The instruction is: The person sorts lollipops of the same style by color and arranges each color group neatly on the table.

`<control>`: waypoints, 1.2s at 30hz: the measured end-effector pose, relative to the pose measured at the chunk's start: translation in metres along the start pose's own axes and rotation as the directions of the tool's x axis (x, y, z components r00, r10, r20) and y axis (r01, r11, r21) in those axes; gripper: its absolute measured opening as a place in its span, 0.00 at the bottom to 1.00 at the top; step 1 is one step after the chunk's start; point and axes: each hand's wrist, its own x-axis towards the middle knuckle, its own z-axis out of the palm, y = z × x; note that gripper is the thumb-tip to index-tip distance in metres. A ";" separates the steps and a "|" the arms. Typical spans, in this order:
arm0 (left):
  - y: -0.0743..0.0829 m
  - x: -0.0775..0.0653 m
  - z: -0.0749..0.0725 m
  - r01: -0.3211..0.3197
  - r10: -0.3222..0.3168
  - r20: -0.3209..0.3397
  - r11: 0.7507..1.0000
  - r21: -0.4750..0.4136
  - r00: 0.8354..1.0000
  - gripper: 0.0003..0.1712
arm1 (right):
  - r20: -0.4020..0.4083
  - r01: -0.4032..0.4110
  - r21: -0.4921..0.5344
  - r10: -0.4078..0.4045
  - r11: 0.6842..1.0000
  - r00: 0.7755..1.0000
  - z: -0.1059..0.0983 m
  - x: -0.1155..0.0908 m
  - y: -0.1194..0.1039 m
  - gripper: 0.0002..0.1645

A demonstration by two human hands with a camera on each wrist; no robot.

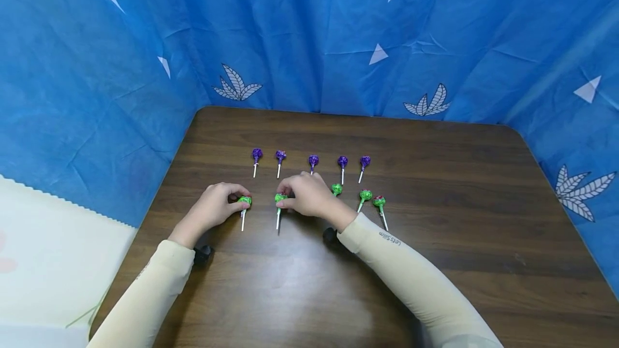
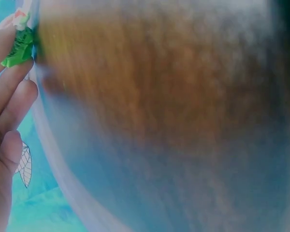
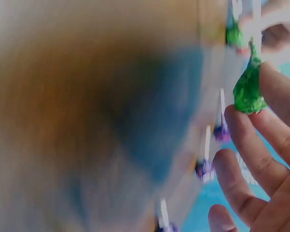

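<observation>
My left hand [image 1: 216, 205] pinches the green-wrapped head of a lollipop [image 1: 245, 201] between thumb and fingers. Its white stick points toward me. To the right, my right hand [image 1: 309, 196] holds a second green lollipop [image 1: 279, 209] by its head, the stick also pointing toward me. In the right wrist view this green lollipop [image 3: 250, 89] sits between thumb and fingertips, and the left hand's lollipop [image 3: 234, 35] shows behind it. The left wrist view shows the green wrapper [image 2: 21, 46] between my left fingers; much of that view is blurred.
Several purple lollipops [image 1: 257, 153] lie in a row beyond my hands on the brown wooden table [image 1: 435, 176], sticks toward me. Three more green lollipops [image 1: 365, 195] lie right of my right hand, one partly hidden by it. A blue curtain [image 1: 300, 31] hangs behind the table.
</observation>
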 end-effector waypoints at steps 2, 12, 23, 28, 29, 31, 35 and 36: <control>0.000 0.000 0.001 0.008 -0.008 0.009 1.000 0.000 1.000 0.08 | 0.009 -0.007 -0.003 0.007 1.000 1.000 0.008 0.002 -0.007 0.15; 0.003 -0.001 0.002 0.008 -0.008 0.023 1.000 0.004 1.000 0.10 | -0.019 -0.055 -0.077 0.053 0.995 0.998 0.028 0.008 -0.014 0.15; 0.007 -0.003 -0.003 -0.041 0.041 0.022 0.999 0.013 0.999 0.19 | -0.035 -0.027 -0.138 0.023 0.990 0.999 0.024 0.001 -0.011 0.22; 0.023 0.001 -0.006 -0.081 0.081 -0.008 0.996 0.026 0.997 0.26 | -0.127 0.001 -0.069 -0.009 0.998 0.992 0.004 -0.014 0.006 0.25; 0.028 0.003 -0.006 -0.091 0.092 -0.011 0.995 0.030 0.996 0.26 | -0.151 -0.002 -0.048 -0.005 0.999 0.989 -0.003 -0.019 0.012 0.25; 0.042 0.009 -0.007 -0.119 0.119 -0.012 0.992 0.038 0.993 0.27 | -0.196 -0.018 -0.017 0.014 1.000 0.980 -0.014 -0.031 0.027 0.25; 0.072 0.025 -0.002 -0.193 0.193 0.006 0.979 0.071 0.981 0.26 | -0.249 -0.108 0.016 0.109 0.994 0.962 -0.032 -0.057 0.061 0.26; 0.079 0.029 0.001 -0.215 0.214 0.018 0.973 0.087 0.977 0.25 | -0.255 -0.134 0.022 0.135 0.991 0.957 -0.035 -0.063 0.070 0.26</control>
